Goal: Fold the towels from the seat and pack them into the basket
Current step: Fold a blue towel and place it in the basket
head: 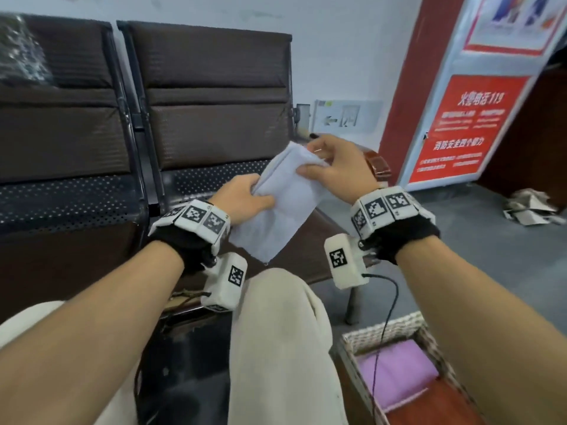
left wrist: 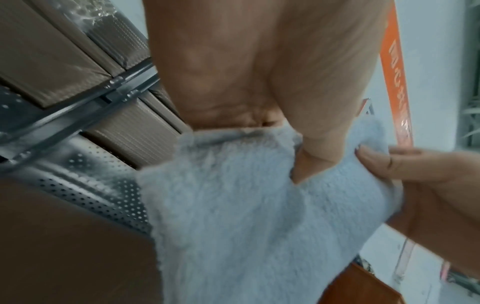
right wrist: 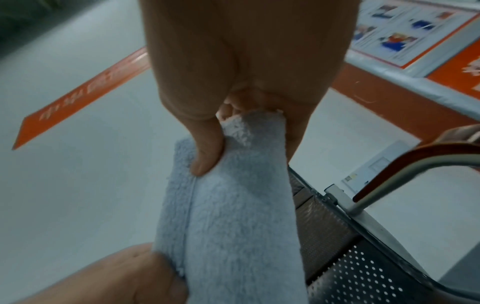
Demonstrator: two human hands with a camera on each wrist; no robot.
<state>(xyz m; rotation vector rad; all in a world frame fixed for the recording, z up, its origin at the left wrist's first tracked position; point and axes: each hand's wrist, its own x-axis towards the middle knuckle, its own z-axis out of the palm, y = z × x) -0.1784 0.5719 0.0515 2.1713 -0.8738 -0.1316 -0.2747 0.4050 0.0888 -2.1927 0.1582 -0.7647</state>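
**Wrist and clothing equipment**

Both forearms are bare. The left hand (head: 245,197) and right hand (head: 334,167) are bare, without gloves. Each wrist carries a black fabric wrap (head: 402,237) topped by a band of white blocks (head: 383,207) printed with black square fiducial markers. A white rounded box (head: 346,260) bearing one marker hangs under each wrist. A thin black cable (head: 386,317) exits the right box. The legs wear cream trousers (head: 276,348).

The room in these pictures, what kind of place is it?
Probably a waiting area or corridor in a public building: linked metal seats with perforated panels, a red fire-safety poster, and an arrow exit sign low on the wall.
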